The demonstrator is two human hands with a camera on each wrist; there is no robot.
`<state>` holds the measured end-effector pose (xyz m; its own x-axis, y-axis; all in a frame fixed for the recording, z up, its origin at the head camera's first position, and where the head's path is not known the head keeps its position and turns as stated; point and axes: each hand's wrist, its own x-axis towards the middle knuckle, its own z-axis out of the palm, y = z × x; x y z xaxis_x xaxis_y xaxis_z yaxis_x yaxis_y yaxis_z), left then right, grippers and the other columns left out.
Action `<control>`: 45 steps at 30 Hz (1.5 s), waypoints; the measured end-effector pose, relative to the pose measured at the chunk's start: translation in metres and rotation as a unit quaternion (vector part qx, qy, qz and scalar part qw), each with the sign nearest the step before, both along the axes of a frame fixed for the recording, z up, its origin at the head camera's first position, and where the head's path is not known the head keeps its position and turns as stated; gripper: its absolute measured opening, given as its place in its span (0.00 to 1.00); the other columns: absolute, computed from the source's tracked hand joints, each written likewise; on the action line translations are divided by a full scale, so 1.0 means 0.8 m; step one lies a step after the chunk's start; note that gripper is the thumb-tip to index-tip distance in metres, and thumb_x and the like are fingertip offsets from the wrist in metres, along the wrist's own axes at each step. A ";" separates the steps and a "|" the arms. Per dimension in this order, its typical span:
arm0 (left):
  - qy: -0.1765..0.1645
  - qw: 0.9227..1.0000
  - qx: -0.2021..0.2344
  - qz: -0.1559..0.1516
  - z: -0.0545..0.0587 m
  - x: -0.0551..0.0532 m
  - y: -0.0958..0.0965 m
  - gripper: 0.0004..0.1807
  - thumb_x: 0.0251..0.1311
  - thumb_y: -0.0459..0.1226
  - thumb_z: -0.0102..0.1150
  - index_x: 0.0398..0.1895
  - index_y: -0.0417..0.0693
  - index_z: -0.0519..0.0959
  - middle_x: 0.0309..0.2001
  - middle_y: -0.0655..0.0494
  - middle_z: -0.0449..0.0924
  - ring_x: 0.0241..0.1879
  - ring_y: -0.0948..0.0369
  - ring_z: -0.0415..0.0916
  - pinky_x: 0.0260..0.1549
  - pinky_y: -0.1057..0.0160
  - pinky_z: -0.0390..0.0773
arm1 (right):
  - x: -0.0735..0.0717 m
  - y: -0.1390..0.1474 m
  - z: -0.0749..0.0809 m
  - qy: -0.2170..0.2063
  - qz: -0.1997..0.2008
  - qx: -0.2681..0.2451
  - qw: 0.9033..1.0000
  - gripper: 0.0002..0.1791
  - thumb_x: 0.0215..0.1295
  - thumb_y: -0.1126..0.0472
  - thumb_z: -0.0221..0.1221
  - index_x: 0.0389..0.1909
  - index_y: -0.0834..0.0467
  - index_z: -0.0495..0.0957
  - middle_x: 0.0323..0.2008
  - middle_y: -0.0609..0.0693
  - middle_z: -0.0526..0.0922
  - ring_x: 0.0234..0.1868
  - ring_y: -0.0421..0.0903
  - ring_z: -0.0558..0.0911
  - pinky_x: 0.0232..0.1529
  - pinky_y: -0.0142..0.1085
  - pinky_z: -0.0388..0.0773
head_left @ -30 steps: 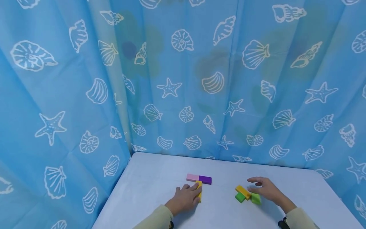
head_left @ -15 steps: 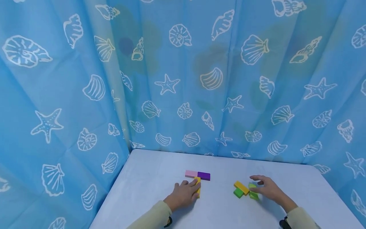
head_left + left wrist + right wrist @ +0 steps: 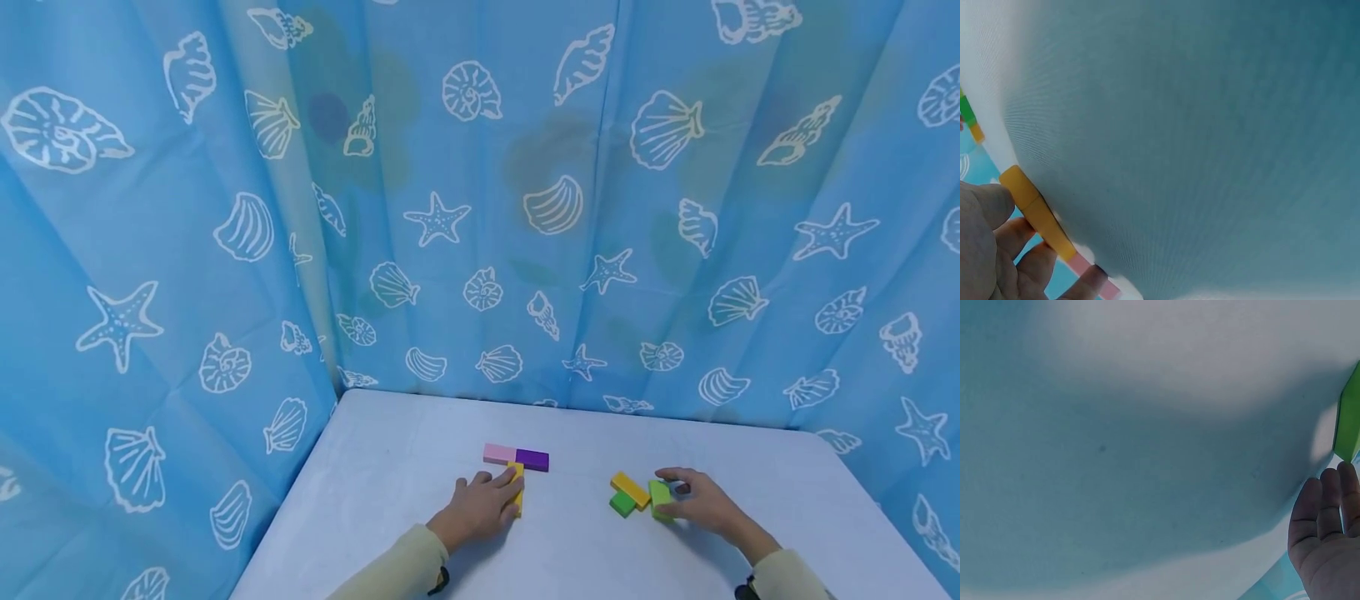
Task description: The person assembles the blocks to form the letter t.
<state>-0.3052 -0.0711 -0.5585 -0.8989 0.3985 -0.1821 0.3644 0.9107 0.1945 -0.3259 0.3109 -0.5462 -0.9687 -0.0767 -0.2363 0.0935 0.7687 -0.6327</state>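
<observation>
Step in hand looked like arranging blocks on the white table (image 3: 405,442). Lower centre of the head frame: pink block (image 3: 498,453) and purple block (image 3: 532,460) lay end to end, yellow block (image 3: 518,502) running down from their join, seemingly touching. Left hand (image 3: 478,507) rested on the yellow block from the left, fingers extended, pressing it rather than pinching. Left wrist view showed a seam across the yellow, so maybe two pieces; couldn't tell. Lower right: right hand (image 3: 707,503) gripped the light green block (image 3: 661,495) between thumb and forefinger, only partly visible in its wrist view. Orange block (image 3: 628,489) sat just left of it, contact unclear, with the green block (image 3: 622,503) touching at its lower left. Next move probably called for a firm right-hand grip, a square-on turn of the light green block and a steady left hand.
</observation>
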 end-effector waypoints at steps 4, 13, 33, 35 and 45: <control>0.002 1.000 -0.001 -0.003 0.000 0.000 -0.001 0.29 0.72 0.57 0.44 0.75 0.73 0.60 0.76 0.69 0.56 0.71 0.49 0.61 0.64 0.33 0.63 | 0.000 0.000 -0.002 0.007 0.010 0.015 1.000 0.42 0.49 0.52 0.75 0.64 0.63 0.73 0.61 0.67 0.73 0.56 0.62 0.76 0.50 0.52 0.79; 0.001 1.000 0.005 -0.003 0.003 -0.001 0.000 0.29 0.72 0.56 0.45 0.75 0.73 0.60 0.76 0.69 0.56 0.71 0.49 0.61 0.64 0.33 0.63 | -0.003 -0.001 -0.001 0.013 0.012 0.034 0.999 0.42 0.48 0.51 0.75 0.63 0.65 0.73 0.58 0.67 0.75 0.53 0.58 0.77 0.50 0.53 0.78; 0.004 1.000 -0.004 -0.002 -0.002 0.001 0.000 0.29 0.72 0.57 0.44 0.75 0.73 0.60 0.76 0.69 0.56 0.71 0.50 0.61 0.64 0.34 0.63 | -0.007 0.001 -0.005 0.021 0.008 0.050 0.998 0.43 0.49 0.48 0.74 0.64 0.65 0.73 0.60 0.69 0.74 0.53 0.61 0.78 0.51 0.54 0.78; 0.006 1.000 -0.004 -0.001 -0.002 0.001 0.000 0.29 0.72 0.57 0.44 0.75 0.73 0.60 0.76 0.69 0.56 0.71 0.50 0.61 0.64 0.33 0.63 | -0.008 0.002 -0.006 0.019 0.003 0.047 0.999 0.43 0.50 0.48 0.74 0.64 0.64 0.72 0.61 0.69 0.74 0.53 0.61 0.78 0.50 0.53 0.79; 0.010 1.000 -0.006 0.001 -0.006 0.000 -0.002 0.29 0.72 0.57 0.44 0.75 0.74 0.59 0.76 0.70 0.56 0.71 0.50 0.61 0.64 0.34 0.63 | -0.008 0.004 -0.005 0.015 -0.030 0.012 0.999 0.41 0.54 0.52 0.72 0.66 0.65 0.70 0.63 0.69 0.72 0.51 0.58 0.80 0.47 0.48 0.81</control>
